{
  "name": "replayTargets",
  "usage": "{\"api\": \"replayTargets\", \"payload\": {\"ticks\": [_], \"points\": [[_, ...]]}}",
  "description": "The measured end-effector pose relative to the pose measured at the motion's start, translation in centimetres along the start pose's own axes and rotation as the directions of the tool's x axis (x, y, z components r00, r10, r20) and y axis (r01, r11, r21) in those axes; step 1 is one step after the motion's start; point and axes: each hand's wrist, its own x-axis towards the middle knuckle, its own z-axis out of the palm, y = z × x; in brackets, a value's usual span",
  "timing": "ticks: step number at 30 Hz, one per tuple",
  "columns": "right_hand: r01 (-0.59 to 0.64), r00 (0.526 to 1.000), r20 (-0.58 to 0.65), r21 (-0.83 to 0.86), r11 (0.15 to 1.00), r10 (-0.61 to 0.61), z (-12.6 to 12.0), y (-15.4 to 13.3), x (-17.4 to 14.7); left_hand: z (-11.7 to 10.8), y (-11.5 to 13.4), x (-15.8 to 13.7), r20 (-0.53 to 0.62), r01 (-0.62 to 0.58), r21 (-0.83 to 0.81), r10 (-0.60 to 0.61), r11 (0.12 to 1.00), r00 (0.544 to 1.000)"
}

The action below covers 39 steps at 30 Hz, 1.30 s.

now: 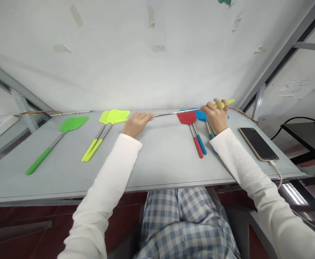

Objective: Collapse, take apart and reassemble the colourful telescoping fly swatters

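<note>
A yellow fly swatter with an extended metal rod [170,114] is stretched level between both hands, above the table. My left hand [138,124] is closed around its left end, where a yellow handle tip shows. My right hand [217,114] grips the other end, beside the yellow head [229,102], seen nearly edge-on. Two yellow fly swatters [119,116] lie overlapping just left of my left hand. Below my right hand lie a red fly swatter [187,118] and several blue fly swatters [200,116], partly hidden by the hand and sleeve.
A green fly swatter [73,123] lies at the left of the grey table [157,162]. At the right is a phone [259,144] with a white cable [277,169] plugged in. A white wall [157,79] stands behind the table, with metal frame posts at both sides.
</note>
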Motion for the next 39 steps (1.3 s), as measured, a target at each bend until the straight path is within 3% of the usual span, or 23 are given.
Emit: {"api": "replayTargets", "payload": {"ticks": [3, 5, 7, 11, 15, 19, 23, 26, 32, 39], "points": [[-0.287, 0.958, -0.01, -0.046, 0.957, 0.286, 0.0, 4.5, -0.2, -0.7, -4.8, -2.0, -0.088, 0.111, -0.024, -0.113, 0.993, 0.99], [-0.378, 0.926, -0.031, -0.059, 0.924, 0.377, -0.2, 6.1, -0.4, -1.2, -6.7, -3.0, -0.184, 0.23, -0.042, -0.234, 0.972, 0.955], [-0.314, 0.949, -0.031, -0.048, 0.948, 0.313, -0.3, 5.9, -0.4, -1.5, -7.1, -3.2, -0.207, 0.261, -0.039, -0.264, 0.964, 0.942], [-0.042, 0.999, 0.007, 0.002, 0.999, 0.042, -0.1, 1.9, 0.3, -1.0, -4.9, -2.0, -0.089, 0.126, 0.01, -0.125, 0.992, 0.988], [0.148, 0.985, 0.073, 0.078, 0.986, -0.154, 0.1, -1.0, 0.2, 0.0, -2.6, -1.4, 0.048, 0.046, 0.008, -0.046, 0.999, 0.998], [0.179, 0.976, 0.107, 0.103, 0.979, -0.19, 0.1, -1.4, -0.4, 0.2, -1.6, -1.6, 0.131, 0.072, -0.05, -0.065, 0.996, 0.989], [0.134, 0.985, 0.099, 0.071, 0.988, -0.141, -0.6, -1.2, -0.4, -0.3, -1.1, -1.8, 0.192, 0.106, -0.102, -0.085, 0.989, 0.978], [0.131, 0.986, 0.098, 0.074, 0.989, -0.138, -1.7, -0.9, -0.5, -0.8, -1.0, -1.9, 0.175, 0.163, -0.137, -0.138, 0.977, 0.975], [0.279, 0.943, 0.147, 0.137, 0.95, -0.298, -2.5, -1.4, -0.6, -0.6, -0.6, -1.8, 0.094, 0.19, -0.137, -0.178, 0.972, 0.98], [0.337, 0.919, 0.168, 0.13, 0.933, -0.356, -2.2, -2.1, -0.5, -0.4, 0.3, -1.5, 0.153, 0.206, -0.198, -0.178, 0.958, 0.972]]}}
